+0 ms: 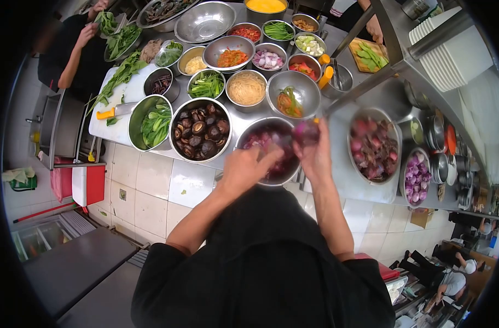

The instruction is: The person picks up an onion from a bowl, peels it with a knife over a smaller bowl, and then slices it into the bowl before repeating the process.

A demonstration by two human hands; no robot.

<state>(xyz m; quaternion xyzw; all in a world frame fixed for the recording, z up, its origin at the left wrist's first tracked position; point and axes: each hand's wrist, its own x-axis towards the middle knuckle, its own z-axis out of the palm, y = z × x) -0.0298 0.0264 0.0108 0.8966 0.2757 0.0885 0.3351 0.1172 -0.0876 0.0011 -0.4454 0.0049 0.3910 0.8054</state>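
Observation:
In front of me a metal pot (pixel 240 143) holds dark red-purple pieces, blurred by motion. My left hand (pixel 249 167) is over the pot's left side, its fingers partly spread and smeared; what it touches is unclear. My right hand (pixel 313 150), at the pot's right edge, is closed on a dark purple onion (pixel 306 133). Left of the pot stands a pot of dark mushrooms (pixel 201 131). A metal bowl (pixel 308 82) with orange and green strips sits just behind. To the right, a large basin (pixel 372 115) contains red onions and loose skins.
A yellow-handled knife (pixel 115 111) lies on a white board (pixel 103 124) at left. Behind are several bowls of cut vegetables. A metal shelf post (pixel 364 87) slants across the right. Other people's hands (pixel 87 33) show at the upper left and upper right.

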